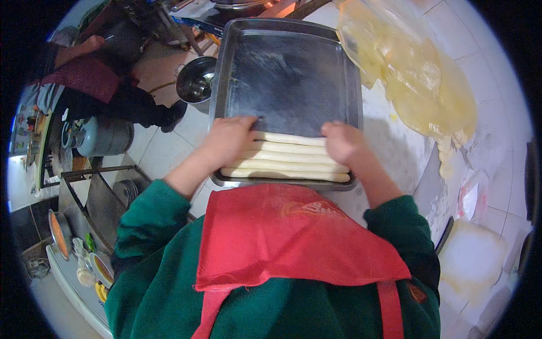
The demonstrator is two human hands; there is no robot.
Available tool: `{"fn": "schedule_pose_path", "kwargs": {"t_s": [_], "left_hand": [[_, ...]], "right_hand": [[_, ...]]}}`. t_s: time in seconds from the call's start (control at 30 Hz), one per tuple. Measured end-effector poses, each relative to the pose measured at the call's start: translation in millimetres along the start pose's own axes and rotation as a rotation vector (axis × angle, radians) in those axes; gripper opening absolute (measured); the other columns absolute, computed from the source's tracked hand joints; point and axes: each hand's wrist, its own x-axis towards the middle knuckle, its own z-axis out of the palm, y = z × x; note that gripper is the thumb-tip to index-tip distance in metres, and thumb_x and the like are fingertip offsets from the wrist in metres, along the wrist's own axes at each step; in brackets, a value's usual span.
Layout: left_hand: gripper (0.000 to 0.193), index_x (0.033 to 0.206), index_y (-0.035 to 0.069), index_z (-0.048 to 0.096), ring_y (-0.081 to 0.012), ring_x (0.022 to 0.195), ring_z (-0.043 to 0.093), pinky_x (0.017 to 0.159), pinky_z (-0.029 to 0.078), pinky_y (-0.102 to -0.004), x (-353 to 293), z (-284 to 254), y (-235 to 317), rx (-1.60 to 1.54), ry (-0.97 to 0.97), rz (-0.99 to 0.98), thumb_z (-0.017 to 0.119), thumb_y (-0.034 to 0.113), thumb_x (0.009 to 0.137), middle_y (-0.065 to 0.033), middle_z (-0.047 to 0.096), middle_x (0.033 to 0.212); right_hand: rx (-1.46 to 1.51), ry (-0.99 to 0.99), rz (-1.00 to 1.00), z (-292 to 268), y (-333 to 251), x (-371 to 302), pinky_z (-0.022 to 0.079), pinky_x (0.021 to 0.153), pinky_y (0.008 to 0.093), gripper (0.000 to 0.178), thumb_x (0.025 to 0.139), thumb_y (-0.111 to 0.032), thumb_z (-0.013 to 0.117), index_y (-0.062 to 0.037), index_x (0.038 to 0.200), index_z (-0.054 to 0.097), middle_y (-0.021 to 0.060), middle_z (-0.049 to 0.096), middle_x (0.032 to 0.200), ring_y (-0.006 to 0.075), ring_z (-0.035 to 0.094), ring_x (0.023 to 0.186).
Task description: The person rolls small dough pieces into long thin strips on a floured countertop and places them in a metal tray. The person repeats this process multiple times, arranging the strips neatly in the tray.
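A large dark metal baking tray (288,73) lies in front of me. Several pale dough ropes (285,166) rest side by side across its near end. The farthest dough rope (289,138) stretches between my hands. My left hand (230,141) is closed round its left end, and my right hand (343,143) grips the right end with curled fingers. Both hands are slightly blurred, and they hide the rope's tips. Bare, lightly smeared metal shows over the far part of the tray.
Yellowish dough under clear plastic (423,85) covers the table's right side. A metal pot (197,82) stands left of the tray. Farther left are a person's dark-clothed leg (141,107), a gas cylinder (107,137) and a shelf with bowls (59,234).
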Motion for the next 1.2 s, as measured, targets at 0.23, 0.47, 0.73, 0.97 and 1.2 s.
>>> {"fn": "schedule_pose_path", "kwargs": {"t_s": [0.23, 0.47, 0.73, 0.97, 1.2], "left_hand": [[0.038, 0.119, 0.009, 0.056, -0.0333, 0.109, 0.052, 0.093, 0.041, -0.0425, -0.4, 11.4, 6.9, -0.169, -0.169, 0.115, 0.056, 0.028, 0.086, -0.0128, 0.056, 0.118], [0.041, 0.122, 0.005, 0.054, -0.0348, 0.108, 0.054, 0.092, 0.043, -0.0419, -14.8, 11.2, -51.5, -0.107, -0.296, 0.123, 0.053, 0.031, 0.09, -0.0164, 0.058, 0.116], [0.054, 0.133, 0.002, 0.044, -0.0341, 0.118, 0.051, 0.099, 0.04, -0.0366, 51.0, -0.3, 37.1, -0.303, -0.442, 0.257, 0.051, 0.037, 0.093, -0.0215, 0.054, 0.126], [0.046, 0.134, -0.002, 0.041, -0.0166, 0.111, 0.051, 0.096, 0.04, -0.0283, 102.6, 85.0, 101.6, -1.027, -0.621, 0.171, 0.05, 0.022, 0.096, -0.012, 0.054, 0.123], [0.042, 0.131, -0.001, 0.043, -0.0232, 0.114, 0.051, 0.099, 0.039, -0.032, 105.1, 66.0, 111.2, -0.767, -0.393, 0.152, 0.051, 0.016, 0.094, -0.0132, 0.055, 0.122]], "right_hand": [[0.158, 0.356, -0.262, 30.2, -13.0, -11.9, 0.047, 0.077, 0.0409, 0.017, 0.085, -0.015, 0.05, -0.0106, 0.097, 0.062, 0.0114, 0.06, 0.094, 0.0299, 0.059, 0.091], [0.366, 0.625, -0.29, 44.0, 40.2, -27.5, 0.047, 0.077, 0.0386, 0.018, 0.083, -0.005, 0.053, -0.0061, 0.098, 0.063, 0.0121, 0.061, 0.095, 0.0284, 0.058, 0.086], [1.4, 0.79, 0.599, 51.6, 90.2, -98.7, 0.047, 0.084, 0.034, 0.026, 0.096, -0.015, 0.044, 0.0002, 0.114, 0.056, 0.012, 0.063, 0.104, 0.0237, 0.06, 0.094], [0.951, 0.781, 0.58, 129.9, 146.1, -170.8, 0.044, 0.09, 0.0383, 0.036, 0.095, -0.029, 0.047, -0.0003, 0.112, 0.059, 0.0217, 0.06, 0.107, 0.0349, 0.056, 0.103], [1.214, 0.779, 0.895, 108.5, 279.8, -229.4, 0.048, 0.068, 0.0325, 0.036, 0.093, -0.029, 0.052, -0.0053, 0.119, 0.056, 0.0098, 0.058, 0.091, 0.0213, 0.057, 0.078]]}}
